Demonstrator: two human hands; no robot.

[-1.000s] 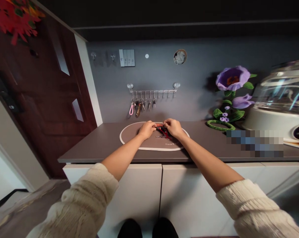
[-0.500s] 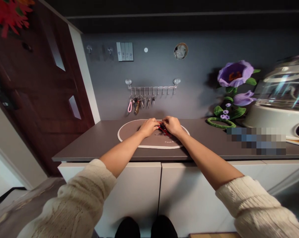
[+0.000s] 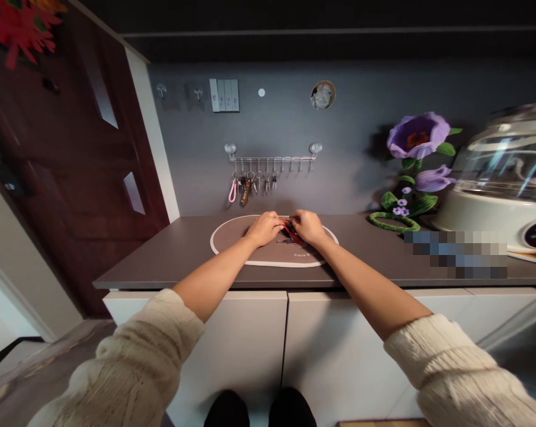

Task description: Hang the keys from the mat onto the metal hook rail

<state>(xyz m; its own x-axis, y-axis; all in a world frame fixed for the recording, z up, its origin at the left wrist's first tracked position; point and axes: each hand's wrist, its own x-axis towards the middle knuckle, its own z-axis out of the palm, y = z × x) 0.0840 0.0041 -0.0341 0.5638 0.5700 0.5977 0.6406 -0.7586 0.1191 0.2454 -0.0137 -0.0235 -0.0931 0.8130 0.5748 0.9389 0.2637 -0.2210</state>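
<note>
In the middle of the frame, my left hand (image 3: 264,229) has fingers nearly closed at the red-and-black item (image 3: 295,236) over the mat (image 3: 232,237); my right hand (image 3: 308,227) curls beside it. Whether either grips, I cannot tell.

Red-black thing (image 3: 294,235): slim, slanting toward near right, partly hidden tbh
Silvery bit (image 3: 284,241): tiny, flat on the mat (image 3: 232,238)

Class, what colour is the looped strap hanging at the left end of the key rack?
The looped strap is pink, seen best in the head view.
</note>
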